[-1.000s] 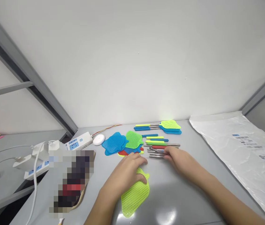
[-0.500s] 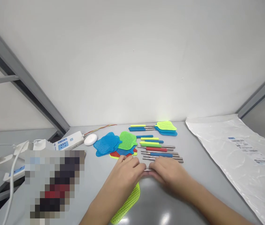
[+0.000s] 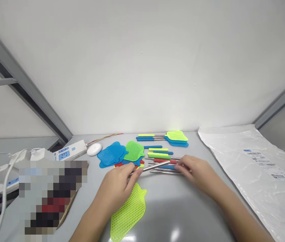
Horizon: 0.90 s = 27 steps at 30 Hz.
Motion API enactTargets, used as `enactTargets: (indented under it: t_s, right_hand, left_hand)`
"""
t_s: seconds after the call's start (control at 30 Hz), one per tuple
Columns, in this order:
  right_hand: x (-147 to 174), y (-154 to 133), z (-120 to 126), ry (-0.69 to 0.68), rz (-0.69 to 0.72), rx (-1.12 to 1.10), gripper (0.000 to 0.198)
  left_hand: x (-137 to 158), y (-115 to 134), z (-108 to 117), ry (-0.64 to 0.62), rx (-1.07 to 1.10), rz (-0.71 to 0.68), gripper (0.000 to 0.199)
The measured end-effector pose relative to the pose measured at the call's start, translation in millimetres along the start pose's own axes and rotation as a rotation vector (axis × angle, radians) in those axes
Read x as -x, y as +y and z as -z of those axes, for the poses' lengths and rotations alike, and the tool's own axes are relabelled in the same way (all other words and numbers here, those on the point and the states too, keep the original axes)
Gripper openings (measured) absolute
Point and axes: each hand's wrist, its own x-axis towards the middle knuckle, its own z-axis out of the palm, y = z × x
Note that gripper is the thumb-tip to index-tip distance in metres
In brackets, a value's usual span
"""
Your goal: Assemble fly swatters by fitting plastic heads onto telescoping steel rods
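My left hand (image 3: 118, 183) is closed around one end of a bare metal rod (image 3: 156, 166), which points up and to the right. My right hand (image 3: 199, 173) is over the right end of the row of handles, its thumb and fingers apart beside a blue-gripped handle (image 3: 168, 167) and a red-gripped handle (image 3: 166, 161). It covers their right ends. A yellow-green fly swatter head (image 3: 129, 215) lies flat below my left hand, partly behind the wrist.
Blue swatter heads (image 3: 110, 154) and a green swatter head (image 3: 134, 150) lie behind my left hand. Assembled swatters (image 3: 176, 136) rest along the wall. On the left are a power strip (image 3: 73, 151) and white disc (image 3: 94, 149); a white plastic bag (image 3: 233, 151) covers the right.
My right hand has let go of the metal rod and moved up and right to the handles. My left hand has shifted left with the rod, uncovering more of the yellow-green swatter head.
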Motion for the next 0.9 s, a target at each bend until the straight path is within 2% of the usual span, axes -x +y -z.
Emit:
enactTargets:
  t_s: [0.13, 0.27, 0.7, 0.9]
  right_hand:
    - [-0.3, -7.8, -11.8, -0.106, 0.067, 0.068, 0.013]
    - [-0.1, -9.9, -17.8, -0.156, 0.082, 0.094, 0.007]
    - [-0.5, -25.5, -30.3, -0.194, 0.109, 0.153, 0.012]
    - [-2.4, -25.6, -31.3, -0.175, 0.082, 0.160, 0.010]
  left_hand:
    - [-2.4, -2.8, -0.1, 0.021, -0.004, 0.042, 0.039]
    - [-3.4, -3.4, -0.8, 0.013, -0.017, 0.063, 0.040]
    - [-2.4, -1.9, 0.3, 0.033, 0.106, 0.044, 0.034]
    - [-0.7, -1.1, -1.1, -0.022, 0.153, 0.013, 0.034]
